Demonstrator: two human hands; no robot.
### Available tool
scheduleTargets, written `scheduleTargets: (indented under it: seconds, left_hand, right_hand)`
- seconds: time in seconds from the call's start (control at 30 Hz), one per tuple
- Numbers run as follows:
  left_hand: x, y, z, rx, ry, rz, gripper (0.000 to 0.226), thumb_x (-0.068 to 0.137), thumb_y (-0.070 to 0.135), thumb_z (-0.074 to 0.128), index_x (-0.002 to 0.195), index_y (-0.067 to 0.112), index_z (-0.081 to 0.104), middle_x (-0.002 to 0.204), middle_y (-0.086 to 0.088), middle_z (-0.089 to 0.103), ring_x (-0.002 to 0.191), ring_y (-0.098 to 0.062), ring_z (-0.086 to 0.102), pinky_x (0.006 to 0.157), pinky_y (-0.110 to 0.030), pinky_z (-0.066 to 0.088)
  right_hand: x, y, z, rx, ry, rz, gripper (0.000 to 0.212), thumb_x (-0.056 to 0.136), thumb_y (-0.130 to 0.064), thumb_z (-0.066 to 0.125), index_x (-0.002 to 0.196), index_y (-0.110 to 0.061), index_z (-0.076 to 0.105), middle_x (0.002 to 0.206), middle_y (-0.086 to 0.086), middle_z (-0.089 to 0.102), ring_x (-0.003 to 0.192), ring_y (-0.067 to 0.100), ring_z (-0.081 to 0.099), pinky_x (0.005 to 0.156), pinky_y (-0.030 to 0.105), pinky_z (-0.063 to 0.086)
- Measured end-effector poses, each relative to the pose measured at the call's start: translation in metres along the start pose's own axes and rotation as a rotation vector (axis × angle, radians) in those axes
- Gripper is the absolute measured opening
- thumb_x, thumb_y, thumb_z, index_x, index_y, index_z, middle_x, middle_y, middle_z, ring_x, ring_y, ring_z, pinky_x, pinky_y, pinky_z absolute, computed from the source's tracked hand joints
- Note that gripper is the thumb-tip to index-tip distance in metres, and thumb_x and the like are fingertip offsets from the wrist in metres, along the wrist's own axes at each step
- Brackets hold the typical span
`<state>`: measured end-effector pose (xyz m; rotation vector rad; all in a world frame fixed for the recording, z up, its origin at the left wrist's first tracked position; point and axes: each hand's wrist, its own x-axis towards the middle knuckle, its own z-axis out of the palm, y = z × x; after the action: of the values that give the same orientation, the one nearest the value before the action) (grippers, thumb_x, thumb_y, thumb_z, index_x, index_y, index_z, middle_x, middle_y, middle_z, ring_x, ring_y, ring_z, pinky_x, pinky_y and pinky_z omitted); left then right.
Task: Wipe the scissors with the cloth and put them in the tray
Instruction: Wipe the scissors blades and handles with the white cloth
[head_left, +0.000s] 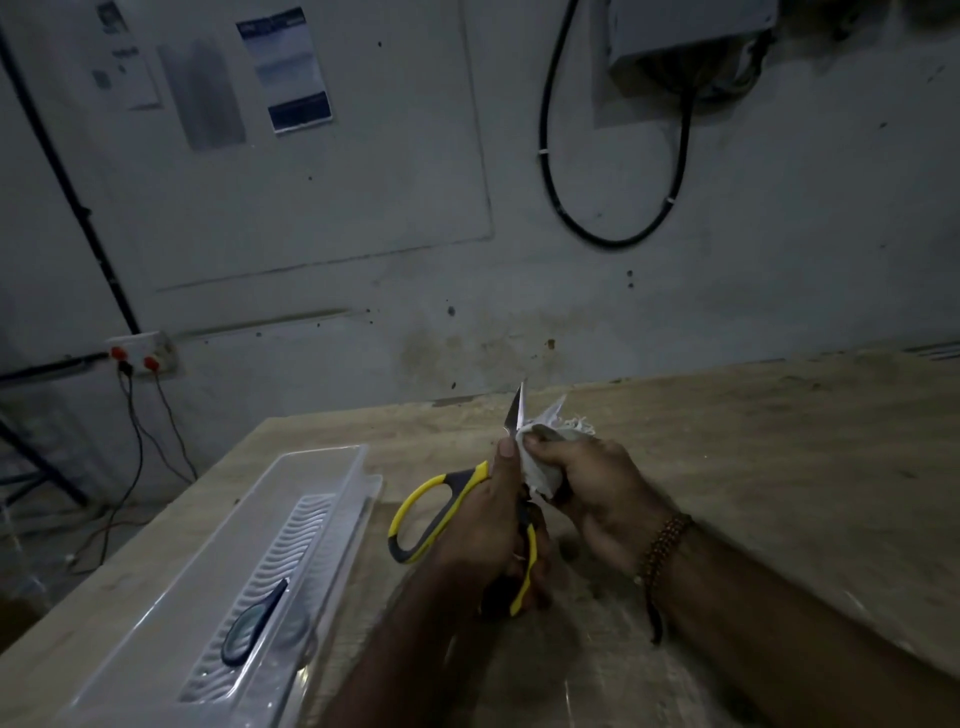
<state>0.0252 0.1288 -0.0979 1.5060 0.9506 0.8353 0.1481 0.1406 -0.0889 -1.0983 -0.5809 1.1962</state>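
Note:
Yellow-and-black handled scissors (431, 512) are held above the wooden table, blades pointing up and away. My left hand (493, 525) grips them around the pivot and the lower handle. My right hand (597, 491) holds a crumpled white cloth (543, 457) pressed against one blade, just right of the bare blade tip. A clear plastic tray (270, 525) with a ribbed insert lies at the left on the table. Inside it rests a small dark pair of scissors (254, 626).
The wooden table (753, 467) stretches to the right and back to a grey wall. A socket with red switches (143, 356) and hanging wires sits at the left beyond the table edge. A beaded bracelet circles my right wrist (662, 545).

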Motion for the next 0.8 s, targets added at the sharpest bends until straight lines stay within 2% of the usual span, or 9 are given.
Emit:
scheduleTargets:
  seconds: [0.1, 0.2, 0.3, 0.4, 0.47, 0.57, 0.67, 0.73, 0.8]
  left_hand:
    - [0.001, -0.001, 0.001, -0.014, -0.007, 0.005, 0.084, 0.100, 0.075, 0.019, 0.083, 0.023, 0.082, 0.063, -0.025, 0.056, 0.043, -0.027, 0.054, 0.049, -0.036, 0.047]
    - [0.003, -0.002, 0.004, 0.000, -0.007, 0.024, 0.090, 0.102, 0.075, 0.018, 0.089, 0.012, 0.081, 0.056, -0.023, 0.052, 0.038, -0.025, 0.047, 0.044, -0.031, 0.039]
    - [0.001, 0.001, 0.008, 0.048, -0.027, 0.024, 0.095, 0.102, 0.073, 0.016, 0.075, 0.004, 0.075, 0.052, -0.023, 0.050, 0.032, -0.023, 0.045, 0.036, -0.023, 0.036]
    - [0.005, 0.000, 0.010, 0.116, -0.001, 0.083, 0.081, 0.105, 0.069, 0.018, 0.081, 0.014, 0.072, 0.065, -0.024, 0.057, 0.039, -0.020, 0.052, 0.040, -0.024, 0.041]
    - [0.008, -0.004, 0.009, 0.203, 0.058, 0.117, 0.057, 0.107, 0.063, 0.024, 0.086, 0.028, 0.064, 0.073, -0.004, 0.062, 0.047, 0.000, 0.059, 0.047, -0.019, 0.047]
    - [0.012, -0.006, 0.011, 0.204, 0.061, 0.103, 0.053, 0.112, 0.050, 0.028, 0.102, 0.012, 0.063, 0.075, 0.006, 0.057, 0.042, 0.008, 0.057, 0.043, -0.007, 0.044]
    - [0.012, -0.004, 0.014, 0.209, 0.060, 0.082, 0.061, 0.111, 0.052, 0.028, 0.122, 0.002, 0.062, 0.075, 0.004, 0.057, 0.041, 0.008, 0.057, 0.042, -0.007, 0.044]
    - [0.005, 0.003, 0.017, 0.233, 0.036, 0.096, 0.066, 0.103, 0.066, 0.022, 0.115, 0.013, 0.058, 0.074, -0.004, 0.062, 0.046, -0.001, 0.059, 0.044, -0.017, 0.048]
    - [0.000, 0.007, 0.018, 0.227, -0.018, 0.088, 0.071, 0.100, 0.070, 0.014, 0.105, 0.017, 0.061, 0.070, -0.021, 0.062, 0.047, -0.023, 0.057, 0.044, -0.030, 0.047]
  right_hand:
    - [-0.004, -0.003, 0.004, -0.009, 0.052, -0.046, 0.028, 0.089, -0.013, 0.080, 0.115, -0.001, 0.077, 0.107, 0.018, 0.078, 0.099, 0.038, 0.073, 0.094, 0.054, 0.061]
    - [-0.007, -0.009, 0.006, 0.006, 0.097, -0.060, 0.017, 0.094, -0.009, 0.073, 0.109, -0.002, 0.076, 0.105, 0.019, 0.074, 0.095, 0.036, 0.071, 0.093, 0.051, 0.060]
    - [-0.007, -0.014, 0.006, 0.024, 0.130, -0.064, 0.023, 0.094, -0.010, 0.073, 0.115, 0.000, 0.074, 0.112, 0.022, 0.074, 0.093, 0.034, 0.071, 0.090, 0.050, 0.061]
    - [-0.004, -0.015, 0.006, 0.031, 0.154, -0.092, 0.030, 0.094, -0.010, 0.073, 0.121, 0.004, 0.071, 0.107, 0.021, 0.073, 0.088, 0.031, 0.070, 0.090, 0.048, 0.061]
    - [-0.002, -0.016, 0.007, 0.051, 0.184, -0.097, 0.035, 0.094, -0.010, 0.072, 0.126, 0.004, 0.069, 0.110, 0.021, 0.072, 0.098, 0.036, 0.071, 0.095, 0.052, 0.060]
    - [0.000, -0.017, 0.005, 0.076, 0.194, -0.098, 0.030, 0.092, -0.010, 0.075, 0.121, 0.000, 0.071, 0.111, 0.017, 0.075, 0.103, 0.035, 0.072, 0.098, 0.055, 0.059]
    - [0.001, -0.021, 0.002, 0.087, 0.185, -0.111, 0.023, 0.092, -0.008, 0.074, 0.115, -0.003, 0.072, 0.100, 0.010, 0.074, 0.097, 0.030, 0.072, 0.098, 0.053, 0.060]
    - [0.000, -0.024, 0.000, 0.080, 0.188, -0.116, 0.023, 0.093, -0.009, 0.073, 0.115, -0.004, 0.072, 0.104, 0.011, 0.074, 0.096, 0.029, 0.071, 0.097, 0.051, 0.060]
    - [0.001, -0.026, -0.002, 0.078, 0.199, -0.107, 0.028, 0.094, -0.009, 0.073, 0.121, -0.003, 0.070, 0.110, 0.013, 0.073, 0.092, 0.026, 0.069, 0.096, 0.048, 0.060]
